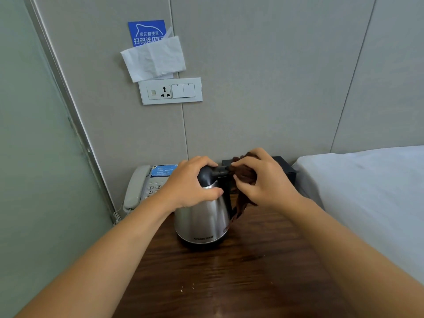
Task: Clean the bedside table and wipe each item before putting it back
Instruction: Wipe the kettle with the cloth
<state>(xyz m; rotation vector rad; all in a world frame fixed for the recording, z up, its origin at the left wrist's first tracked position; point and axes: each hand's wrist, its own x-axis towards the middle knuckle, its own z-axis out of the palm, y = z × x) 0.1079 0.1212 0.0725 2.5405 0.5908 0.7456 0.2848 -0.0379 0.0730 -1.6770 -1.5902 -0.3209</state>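
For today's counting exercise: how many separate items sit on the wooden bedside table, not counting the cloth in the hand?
3: the steel kettle at the centre, the grey telephone back left against the wall, and a black box back right. The hands may hide others.

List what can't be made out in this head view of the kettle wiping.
- Kettle handle: mostly covered by the right hand and brown cloth.
- Kettle lid: largely under the left hand.
- Telephone keypad: partly hidden by the left hand.
- Black box: hidden in part behind the right hand.
- Blue wall sign: lower part covered by a white tissue.
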